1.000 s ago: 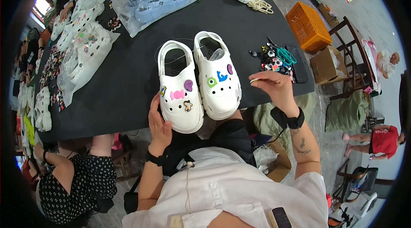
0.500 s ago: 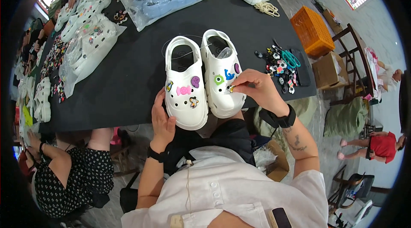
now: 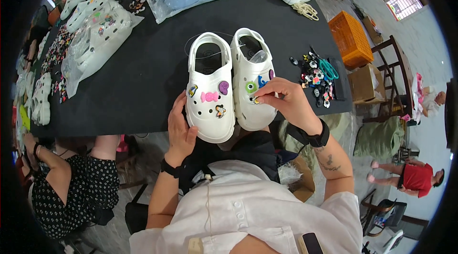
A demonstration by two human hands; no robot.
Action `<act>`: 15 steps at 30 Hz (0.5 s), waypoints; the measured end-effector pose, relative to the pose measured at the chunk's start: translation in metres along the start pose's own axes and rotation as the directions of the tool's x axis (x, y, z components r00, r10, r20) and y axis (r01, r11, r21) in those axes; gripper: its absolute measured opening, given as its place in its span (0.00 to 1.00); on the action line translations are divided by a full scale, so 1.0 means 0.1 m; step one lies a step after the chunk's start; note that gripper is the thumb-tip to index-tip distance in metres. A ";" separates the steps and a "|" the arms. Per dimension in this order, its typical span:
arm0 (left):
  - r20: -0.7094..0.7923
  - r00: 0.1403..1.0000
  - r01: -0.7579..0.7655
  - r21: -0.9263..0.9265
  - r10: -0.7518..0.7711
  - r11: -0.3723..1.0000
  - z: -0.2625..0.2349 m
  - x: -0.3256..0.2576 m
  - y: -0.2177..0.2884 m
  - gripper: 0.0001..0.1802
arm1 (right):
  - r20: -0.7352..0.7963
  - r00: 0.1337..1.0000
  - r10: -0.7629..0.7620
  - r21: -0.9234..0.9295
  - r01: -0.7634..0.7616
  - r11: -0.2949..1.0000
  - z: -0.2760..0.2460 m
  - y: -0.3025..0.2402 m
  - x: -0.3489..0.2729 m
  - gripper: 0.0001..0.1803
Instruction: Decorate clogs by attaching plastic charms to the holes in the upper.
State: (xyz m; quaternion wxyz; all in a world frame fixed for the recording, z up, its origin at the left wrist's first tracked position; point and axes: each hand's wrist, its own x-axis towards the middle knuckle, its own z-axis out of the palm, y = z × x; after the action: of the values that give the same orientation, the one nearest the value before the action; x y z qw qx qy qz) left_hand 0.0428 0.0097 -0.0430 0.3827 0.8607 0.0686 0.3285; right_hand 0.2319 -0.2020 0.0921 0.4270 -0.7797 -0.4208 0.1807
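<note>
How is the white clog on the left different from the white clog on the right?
The left white rubber clog wears a pink candy charm, a purple one and two small ones; the right white rubber clog has a green round eye charm and a blue one. The left hand rests against the left clog's side; the right hand pinches at the right clog's top. Both are white, thick-soled, toes toward the person.

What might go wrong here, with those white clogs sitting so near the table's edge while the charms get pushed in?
The left clog overhangs the black table edge, steadied only by the left hand; a firm push could perhaps tip it off. The right hand pinches a small charm at the right clog; it could slip and drop to the floor. The loose charm pile lies near the table's edge and could be knocked off.
</note>
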 end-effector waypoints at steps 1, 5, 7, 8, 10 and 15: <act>0.000 1.000 0.002 -0.011 -0.002 1.000 0.00 0.01 0.00 0.41 | 0.003 1.000 0.002 -0.014 -0.002 1.000 0.00 0.00 0.01 0.07; -0.008 0.999 0.042 0.002 -0.042 0.999 0.01 -0.04 -0.06 0.41 | 0.061 0.997 0.036 0.005 -0.037 0.999 0.01 -0.05 0.05 0.06; -0.008 1.000 0.022 -0.003 -0.022 1.000 0.01 -0.03 -0.07 0.41 | 0.025 0.999 -0.045 -0.183 0.049 0.982 0.02 -0.06 0.07 0.06; -0.013 0.999 0.031 -0.005 -0.031 1.000 0.01 -0.03 -0.07 0.41 | 0.035 0.998 -0.044 -0.186 0.050 0.981 0.02 -0.06 0.08 0.06; -0.007 1.000 0.027 -0.021 -0.027 0.999 0.01 -0.03 -0.07 0.41 | -0.001 0.998 -0.056 -0.430 0.050 0.902 0.02 -0.06 0.11 0.23; -0.019 0.999 0.030 0.012 -0.030 0.999 0.01 -0.04 -0.04 0.42 | -0.095 0.995 0.019 -0.374 -0.054 0.926 0.06 0.02 0.15 0.61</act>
State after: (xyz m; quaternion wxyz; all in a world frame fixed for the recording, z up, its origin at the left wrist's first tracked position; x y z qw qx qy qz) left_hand 0.0413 0.0103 -0.0480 0.3818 0.8588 0.0869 0.3304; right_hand 0.2383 -0.1872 0.0882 0.2846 -0.8622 -0.4134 0.0694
